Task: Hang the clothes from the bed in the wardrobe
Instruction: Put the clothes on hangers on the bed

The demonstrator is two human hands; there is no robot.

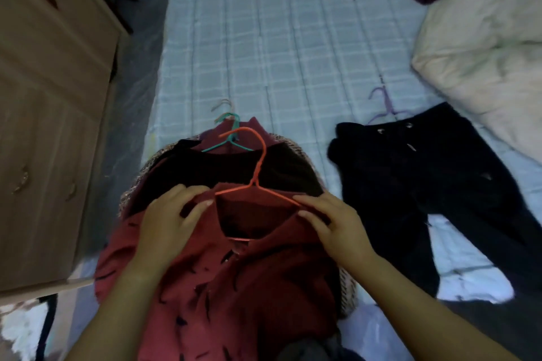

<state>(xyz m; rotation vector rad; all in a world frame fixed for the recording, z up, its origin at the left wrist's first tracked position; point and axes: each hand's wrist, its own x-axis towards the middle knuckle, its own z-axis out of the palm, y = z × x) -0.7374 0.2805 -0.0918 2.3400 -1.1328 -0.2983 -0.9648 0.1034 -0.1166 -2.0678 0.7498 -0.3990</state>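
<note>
Shirt: the dark red shirt with black flecks (234, 287) lies front-up on a pile of clothes on the bed with a pale blue checked cover (278, 38). Its collar is between the two grips and its body trails back toward the person.
Hanger: the orange-red wire hanger (258, 167) sits in the neck opening. Its hook stands out beyond the fingertips, and its arms run outward to each grip.
Left hand: the left hand (173, 214) pinches the collar cloth narrowly between thumb and fingers.
Right hand: the right hand (331, 223) pinches cloth over the hanger's arm, fingers close together.
Handling: the shirt looks light, soft and limp. It would likely sag, and could slide off thin smooth wire if the shoulders sit crooked.
Where to hold: probably the hook's stem, just beyond both grips, once the shoulders are seated.
Under the grips: a black garment on a teal wire hanger (231, 138).
Outside the right grip: black trousers (410, 184), apart.
Outside the left grip: a pale wooden cupboard (52, 97), likely the wardrobe.
</note>
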